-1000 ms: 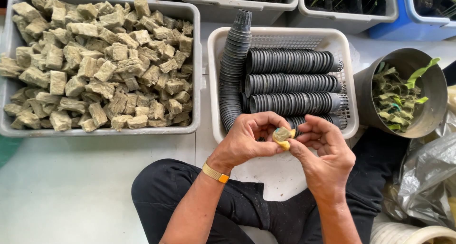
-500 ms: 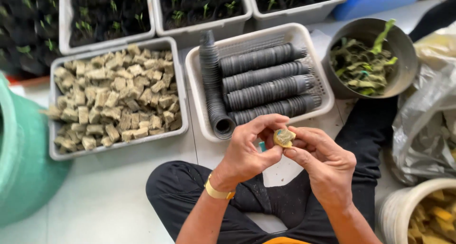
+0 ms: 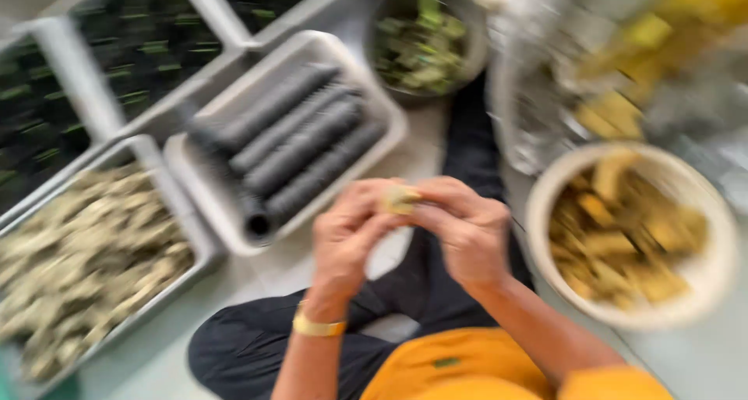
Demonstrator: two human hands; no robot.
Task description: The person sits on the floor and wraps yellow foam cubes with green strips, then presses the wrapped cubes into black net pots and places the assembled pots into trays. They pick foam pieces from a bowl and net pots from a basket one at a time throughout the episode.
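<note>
Above the lap, both hands met | left hand (image 3: 347,240) and right hand (image 3: 467,232) pinched a small pale cube (image 3: 400,200) between fingertips | risk: the soft cube could crumble or slip if squeezed unevenly | surface: pale floor (image 3: 140,353), white tray (image 3: 195,178) of black pots, bowl (image 3: 545,213) of yellowish pieces near | view blurred

Heavy motion blur across my whole head view; every edge smeared, worst at upper right. Light is bright, soft and even, daylight-like. Shadows faint. No glare I can see. Nothing sharp.
</note>
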